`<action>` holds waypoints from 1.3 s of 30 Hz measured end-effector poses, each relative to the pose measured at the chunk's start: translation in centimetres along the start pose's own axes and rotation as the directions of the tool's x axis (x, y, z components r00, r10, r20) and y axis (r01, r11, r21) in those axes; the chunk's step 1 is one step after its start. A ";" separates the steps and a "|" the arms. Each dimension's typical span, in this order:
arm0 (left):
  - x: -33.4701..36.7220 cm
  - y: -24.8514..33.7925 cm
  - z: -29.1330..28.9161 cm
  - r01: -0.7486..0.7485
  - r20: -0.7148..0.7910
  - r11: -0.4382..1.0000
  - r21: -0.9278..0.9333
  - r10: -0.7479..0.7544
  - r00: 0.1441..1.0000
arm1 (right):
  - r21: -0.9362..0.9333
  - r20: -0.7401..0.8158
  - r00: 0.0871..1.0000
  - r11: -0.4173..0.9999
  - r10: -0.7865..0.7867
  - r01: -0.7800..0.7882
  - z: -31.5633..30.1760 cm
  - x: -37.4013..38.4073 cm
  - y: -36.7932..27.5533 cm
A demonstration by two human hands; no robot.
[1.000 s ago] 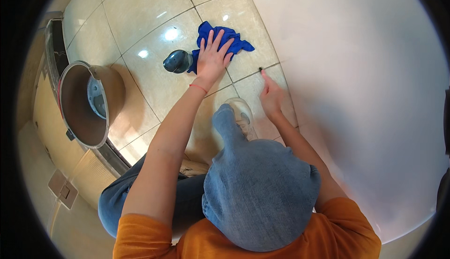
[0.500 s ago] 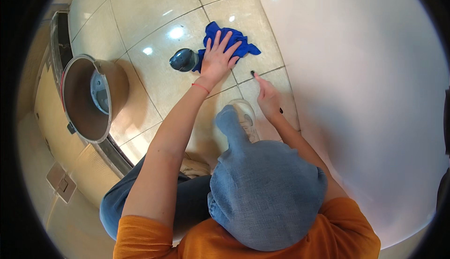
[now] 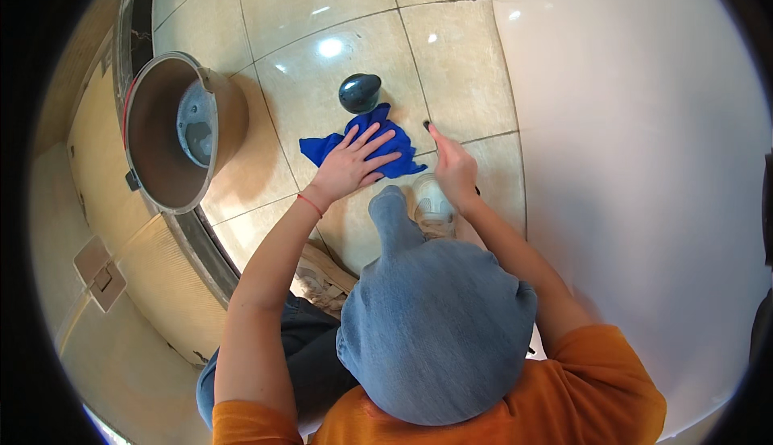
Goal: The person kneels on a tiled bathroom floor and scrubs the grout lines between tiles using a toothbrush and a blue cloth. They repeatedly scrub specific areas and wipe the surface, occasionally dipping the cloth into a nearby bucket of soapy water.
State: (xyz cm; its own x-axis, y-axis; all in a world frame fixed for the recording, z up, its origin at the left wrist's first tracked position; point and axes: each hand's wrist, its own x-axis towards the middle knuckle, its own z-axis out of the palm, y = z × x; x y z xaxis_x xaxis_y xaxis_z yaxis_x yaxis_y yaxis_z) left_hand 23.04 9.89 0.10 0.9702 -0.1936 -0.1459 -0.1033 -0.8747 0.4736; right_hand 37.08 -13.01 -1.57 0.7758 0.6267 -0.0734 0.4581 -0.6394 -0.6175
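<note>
My left hand (image 3: 348, 165) lies flat with spread fingers on a crumpled blue cloth (image 3: 394, 163), pressing it to the tiled floor. Just beyond the cloth stands a dark, glossy, rounded object (image 3: 359, 93), perhaps a bottle seen from above; the cloth's far corner reaches its base. My right hand (image 3: 457, 173) is closed around a thin black object, apart from the cloth on its right side. Only the object's black tip (image 3: 427, 124) past the fingers and a bit by the wrist show, so its kind is unclear.
A grey-brown bucket (image 3: 229, 123) with some liquid in it stands at the left, beside a dark raised sill (image 3: 201, 244). A smooth white surface (image 3: 628, 147) rises along the right. My bent knee (image 3: 435, 332) and light shoe (image 3: 435, 207) are close below my hands. A floor drain cover (image 3: 101, 274) lies far left.
My left hand has pulled the blue cloth nearer and to the left, from beside the dark rounded object to in front of it. The right hand keeps its grip. The view has shifted.
</note>
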 end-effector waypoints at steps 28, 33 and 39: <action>10.4 -6.6 -11.1 0.268 0.598 0.959 0.090 -0.267 0.756 | -0.082 -0.055 0.998 0.996 0.033 -0.037 2.2 11.0 -2.5; 9.4 -4.1 -18.1 0.233 0.613 0.967 0.107 -0.249 0.750 | -0.156 0.047 0.998 0.987 0.047 -0.040 0.9 4.1 -0.1; 3.8 -3.9 -15.0 0.140 0.417 0.980 0.140 -0.187 0.890 | -0.149 -0.015 1.000 0.989 0.008 -0.010 2.2 8.8 -2.7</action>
State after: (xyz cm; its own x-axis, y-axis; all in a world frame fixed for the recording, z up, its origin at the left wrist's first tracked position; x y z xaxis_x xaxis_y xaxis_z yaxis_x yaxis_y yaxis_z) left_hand 30.42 19.23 10.73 0.7910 -0.1940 -0.5802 0.0043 -0.9466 0.3224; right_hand 41.67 -4.75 -2.28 0.7859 0.6148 -0.0663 0.5099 -0.7049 -0.4931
